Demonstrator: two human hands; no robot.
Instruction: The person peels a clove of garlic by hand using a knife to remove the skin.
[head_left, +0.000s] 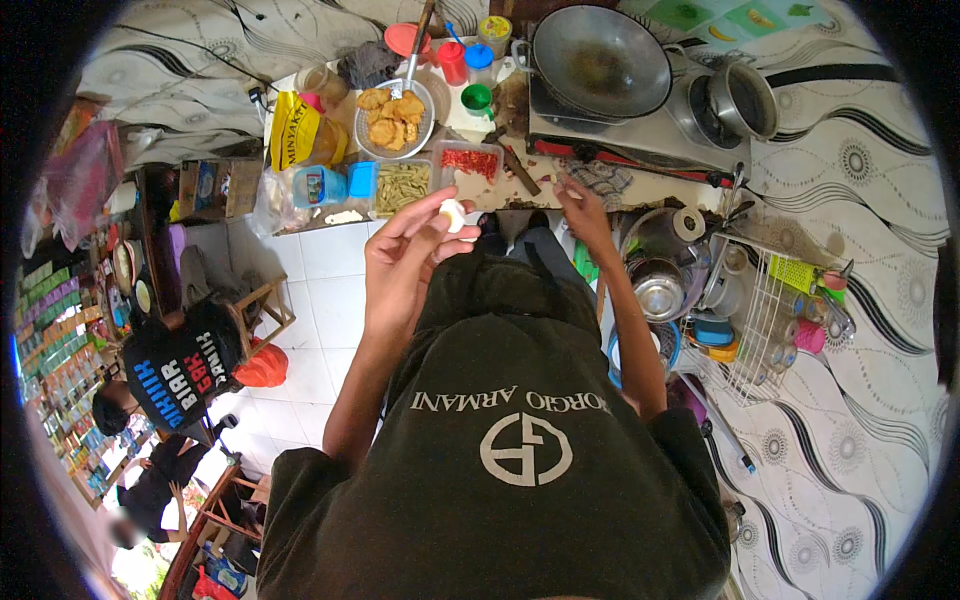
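Note:
My left hand is raised in front of the counter edge and pinches a white piece of food between thumb and fingers. The piece has a yellowish patch and resembles part of a boiled egg. My right hand reaches to the counter's front edge, fingers curled, beside a checked cloth. Something pale and tiny shows at its fingertips; whether they hold it is unclear. Between the hands, on the counter, are a clear tub of chopped red chili, a tub of green sliced food and a dark knife-like tool.
A skimmer of fried pieces rests behind the tubs, near a yellow oil pouch. A wok stands on the gas stove. Dish rack and metal pots are at right. Two people are at lower left.

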